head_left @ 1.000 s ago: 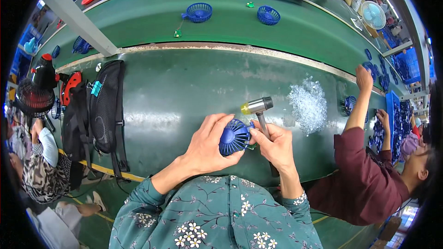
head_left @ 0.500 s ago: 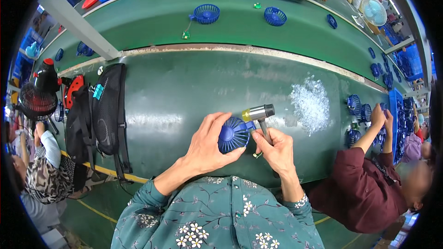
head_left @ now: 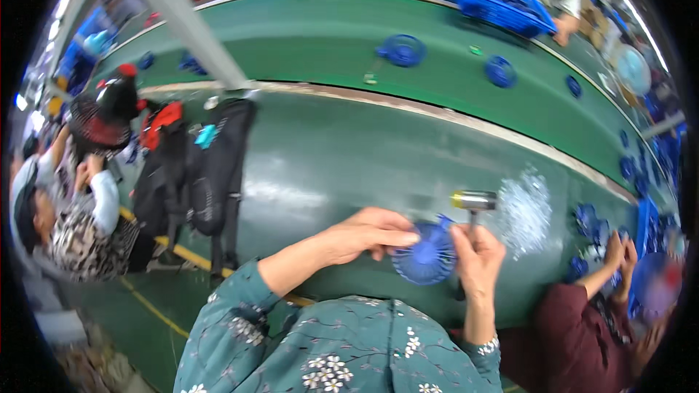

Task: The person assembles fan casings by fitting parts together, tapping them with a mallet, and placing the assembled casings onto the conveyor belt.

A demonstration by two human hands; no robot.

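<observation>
In front of my chest I hold a blue slatted plastic fan cover (head_left: pixel 424 260), round with a small tab at its top. My left hand (head_left: pixel 364 238) grips its left edge, thumb on top and fingers beneath. My right hand (head_left: pixel 480 258) is closed around the handle of a small hammer (head_left: pixel 477 201), and its thumb side meets the cover's right edge. The hammer stands head up, with one yellow face and a dark, metallic body. My fingers partly hide the handle.
Right of the hammer lies a pile of small clear pieces (head_left: pixel 526 211). A black bag (head_left: pixel 222 175) and a black fan (head_left: pixel 105 113) are at the left. Beyond the bench, a green belt (head_left: pixel 313 47) carries blue covers; a blue basket (head_left: pixel 502 0) sits behind it. Co-workers sit at both sides.
The view has swung, so the bench appears shifted right. My left hand has gone from cupping the cover to pinching its edge. The cover's tab has turned from the right to the top.
</observation>
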